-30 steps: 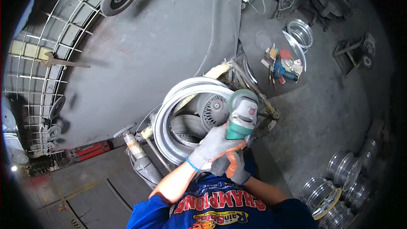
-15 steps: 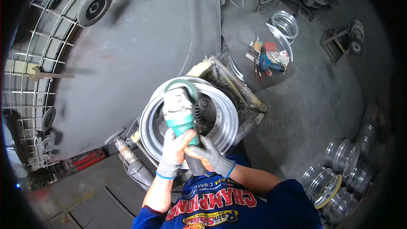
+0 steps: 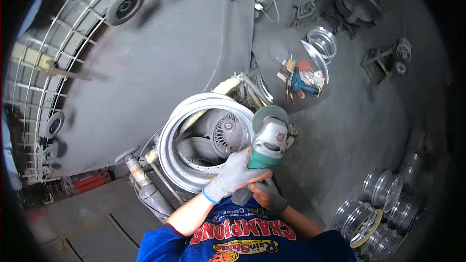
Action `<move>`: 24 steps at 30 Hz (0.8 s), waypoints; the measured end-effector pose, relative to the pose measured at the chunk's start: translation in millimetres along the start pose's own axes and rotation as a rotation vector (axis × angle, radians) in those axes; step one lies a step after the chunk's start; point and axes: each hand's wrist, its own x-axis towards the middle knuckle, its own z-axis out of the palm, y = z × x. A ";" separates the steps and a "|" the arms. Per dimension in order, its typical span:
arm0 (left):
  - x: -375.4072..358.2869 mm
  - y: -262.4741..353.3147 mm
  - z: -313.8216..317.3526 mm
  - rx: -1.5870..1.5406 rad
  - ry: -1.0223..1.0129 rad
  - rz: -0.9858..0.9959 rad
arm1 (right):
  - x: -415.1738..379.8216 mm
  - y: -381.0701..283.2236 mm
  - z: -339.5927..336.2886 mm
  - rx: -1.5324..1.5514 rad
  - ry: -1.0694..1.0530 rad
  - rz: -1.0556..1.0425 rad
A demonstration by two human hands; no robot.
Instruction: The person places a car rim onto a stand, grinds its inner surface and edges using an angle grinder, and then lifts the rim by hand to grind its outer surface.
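A green and silver angle grinder (image 3: 270, 140) is held in both gloved hands, its round disc tilted up at the right side of a bare metal wheel rim (image 3: 166, 140). My left hand (image 3: 234, 173), in a grey glove, is closed around the tool's body near the green collar. Lower down, my right hand (image 3: 268, 195) is closed about the rear of the grinder, partly hidden. The wheel rim rests on a padded metal frame (image 3: 227, 85). Through its opening a spoked wheel centre (image 3: 228, 128) shows.
A wire rack (image 3: 41, 92) with grinding discs (image 3: 125, 6) stands at the left. Another grinder (image 3: 148, 187) hangs by the frame. Further off, a blue drill (image 3: 302, 83) lies among small items. Polished wheels (image 3: 383, 187) are stacked at lower right, and a shiny rim (image 3: 321, 42) sits behind.
The grinder has moved from over the middle of the wheel rim to its right side, both hands with it. The rim's opening is now uncovered. The view has shifted slightly.
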 end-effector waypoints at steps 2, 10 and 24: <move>-11.6 -8.3 -0.3 -0.044 0.165 0.104 | 5.2 -15.3 23.8 -0.348 0.109 0.105; -29.3 -38.0 -0.3 -0.125 0.252 0.110 | 21.4 -30.2 41.4 -0.656 0.213 0.218; -124.8 -122.4 -52.6 -0.542 1.555 0.232 | 41.9 -75.0 59.2 -0.488 0.102 0.293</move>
